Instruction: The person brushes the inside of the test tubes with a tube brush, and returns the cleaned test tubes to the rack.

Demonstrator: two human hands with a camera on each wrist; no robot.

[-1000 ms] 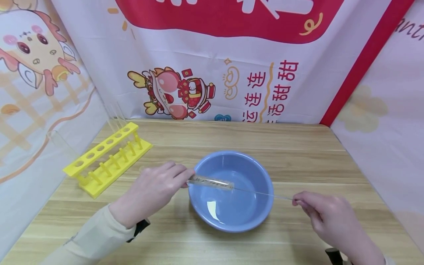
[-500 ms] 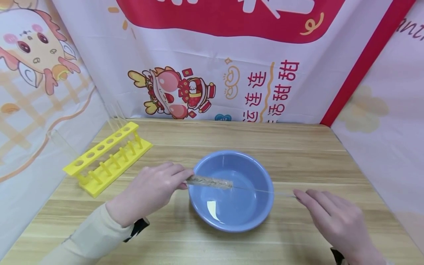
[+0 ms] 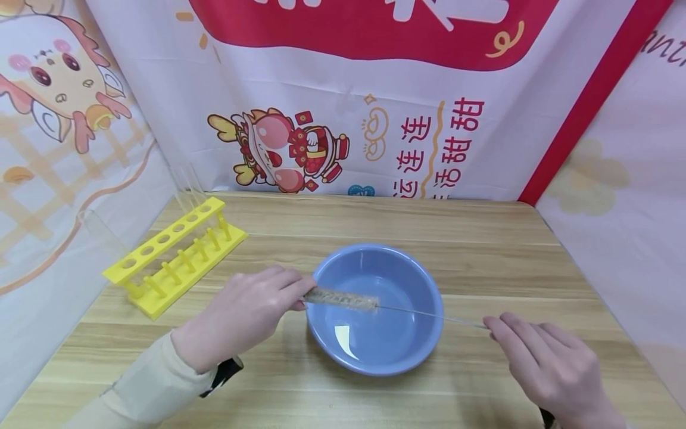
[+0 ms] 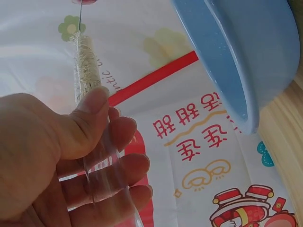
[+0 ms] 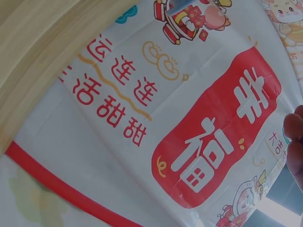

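Note:
My left hand (image 3: 252,310) grips a clear glass test tube (image 4: 102,165), held tilted over the left part of a blue basin (image 3: 375,351). A test tube brush is inside it, its pale bristles (image 4: 86,61) packed near the mouth and fuzzing out at the end. From there the thin wire handle (image 3: 418,311) runs rightward across the basin. My right hand (image 3: 552,357) pinches the far end of that wire between thumb and fingers, beyond the basin's right rim. In the right wrist view only some fingertips (image 5: 294,137) show at the right edge.
A yellow test tube rack (image 3: 187,262) stands at the left of the wooden table (image 3: 471,238). A clear test tube (image 3: 102,232) leans in its near end, and more tubes (image 3: 187,185) stand at its far end. Printed cloth (image 3: 348,83) walls the table's back and sides.
My right hand has shifted slightly to the right with the wire. The bristles now stick out fuzzily at the tube's mouth, where they lay inside before. My left hand has stayed nearly still.

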